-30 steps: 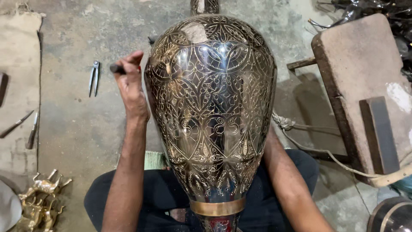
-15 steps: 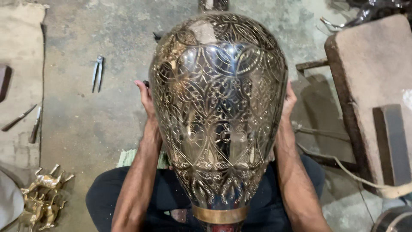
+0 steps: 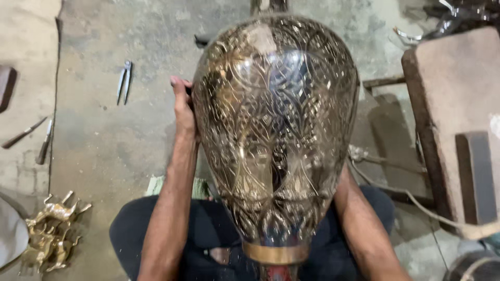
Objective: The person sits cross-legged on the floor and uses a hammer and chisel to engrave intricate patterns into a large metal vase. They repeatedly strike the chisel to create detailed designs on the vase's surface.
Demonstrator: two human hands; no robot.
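A big pear-shaped brass vase (image 3: 276, 135), engraved all over with fine leaf patterns, stands between my knees with its narrow plain neck band (image 3: 276, 253) nearest me. It looks blurred. My left hand (image 3: 183, 106) presses against its upper left side with the fingers curled round the back. A small dark tool tip (image 3: 188, 90) shows at those fingers. My right forearm (image 3: 359, 224) runs up behind the vase's right side, and the right hand itself is hidden by the vase.
On the concrete floor lie metal pliers (image 3: 124, 80) to the left, two chisels (image 3: 31, 138) further left and small brass animal figures (image 3: 52, 234) at the bottom left. A worn wooden bench (image 3: 453, 104) stands on the right, with a cord (image 3: 396, 182) beside it.
My left hand, out to the side with the dark tool, came in against the vase. My right fingers, seen at the vase's right edge, slid out of sight. The vase shifted and is blurred.
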